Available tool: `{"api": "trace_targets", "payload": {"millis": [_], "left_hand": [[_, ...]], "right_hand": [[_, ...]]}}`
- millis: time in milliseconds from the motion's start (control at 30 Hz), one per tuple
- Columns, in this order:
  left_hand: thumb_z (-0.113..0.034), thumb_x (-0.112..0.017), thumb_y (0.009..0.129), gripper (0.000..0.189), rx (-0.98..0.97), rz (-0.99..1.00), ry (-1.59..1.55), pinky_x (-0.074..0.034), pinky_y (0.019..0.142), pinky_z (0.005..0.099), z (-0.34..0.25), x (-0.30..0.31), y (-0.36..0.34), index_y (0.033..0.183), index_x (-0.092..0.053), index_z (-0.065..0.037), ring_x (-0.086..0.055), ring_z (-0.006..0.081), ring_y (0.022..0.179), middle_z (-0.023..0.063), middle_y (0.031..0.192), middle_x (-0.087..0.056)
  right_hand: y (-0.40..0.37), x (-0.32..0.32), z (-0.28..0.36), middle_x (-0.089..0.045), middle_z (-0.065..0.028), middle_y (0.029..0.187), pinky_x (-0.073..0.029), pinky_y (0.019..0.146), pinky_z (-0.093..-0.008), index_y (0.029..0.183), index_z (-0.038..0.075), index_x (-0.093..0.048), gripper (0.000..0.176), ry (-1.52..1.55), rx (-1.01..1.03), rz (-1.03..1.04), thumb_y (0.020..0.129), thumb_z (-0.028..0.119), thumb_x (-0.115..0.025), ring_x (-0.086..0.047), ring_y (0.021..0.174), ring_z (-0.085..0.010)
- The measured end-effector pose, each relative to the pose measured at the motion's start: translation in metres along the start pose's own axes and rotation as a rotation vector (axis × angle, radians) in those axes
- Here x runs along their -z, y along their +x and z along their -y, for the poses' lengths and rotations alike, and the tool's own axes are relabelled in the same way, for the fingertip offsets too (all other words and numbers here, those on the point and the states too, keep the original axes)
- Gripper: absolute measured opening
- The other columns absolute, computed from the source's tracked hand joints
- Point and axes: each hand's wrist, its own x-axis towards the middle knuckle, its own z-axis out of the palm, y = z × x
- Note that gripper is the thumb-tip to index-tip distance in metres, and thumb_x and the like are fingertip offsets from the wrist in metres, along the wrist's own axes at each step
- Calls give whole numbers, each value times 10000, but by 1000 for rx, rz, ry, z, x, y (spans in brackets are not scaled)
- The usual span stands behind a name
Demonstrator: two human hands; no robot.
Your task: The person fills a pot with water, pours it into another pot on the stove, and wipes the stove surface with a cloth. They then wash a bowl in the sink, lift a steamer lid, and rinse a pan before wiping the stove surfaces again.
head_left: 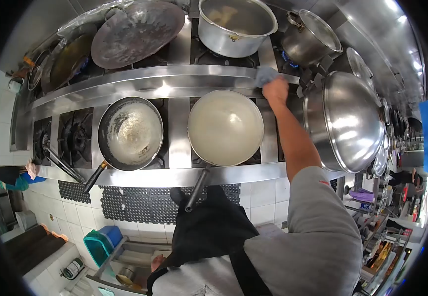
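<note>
My right hand [276, 91] is stretched forward and closed on a bunched grey-blue cloth [266, 77]. The cloth lies against the raised steel ledge [214, 72] between the two rows of burners. Down at my side, by the apron, part of my left hand [158, 262] shows; its fingers are mostly hidden. In front of me, a wide pan [225, 128] of whitish liquid sits on a front burner, its handle pointing toward me. To its left, a dark frying pan [134, 132] has a pale, frothy coating inside.
Along the back stand a large wok [139, 34], a big aluminium pot [236, 42] and a lidded pot [310, 37] over a blue flame. A large domed steel lid [354, 121] is right of my arm. Metal tongs [65, 165] lie at the left burner. Black matting [140, 203] covers the floor.
</note>
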Motion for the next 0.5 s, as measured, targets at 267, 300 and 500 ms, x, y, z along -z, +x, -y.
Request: {"api": "trace_targets", "payload": {"millis": [267, 300, 500], "left_hand": [[-497, -657, 939, 522, -110, -130, 19, -512, 751, 354, -96, -53, -72, 1218, -599, -59, -671, 233, 986, 99, 1137, -681], [-504, -661, 936, 517, -111, -154, -16, -499, 710, 327, -94, -56, -77, 1205, -598, -68, -677, 225, 941, 89, 1136, -682], [-491, -682, 923, 484, -39, -166, -114, -488, 631, 297, -30, -53, -87, 1152, -643, -67, -693, 218, 843, 81, 998, -703]], "right_hand": [[22, -45, 23, -514, -221, 1472, -455, 1043, -443, 1305, -5, -627, 570, 429, 340, 774, 930, 420, -566, -516, 1331, -363], [2, 1, 56, -579, -202, 1411, -434, 1060, -420, 1300, 34, -644, 535, 568, 216, 816, 963, 439, -550, -538, 1303, -318], [-21, -16, 296, -719, -178, 997, -509, 832, -482, 1167, 85, -690, 469, 214, 1395, 635, 1041, 437, -408, -670, 813, -331]]}}
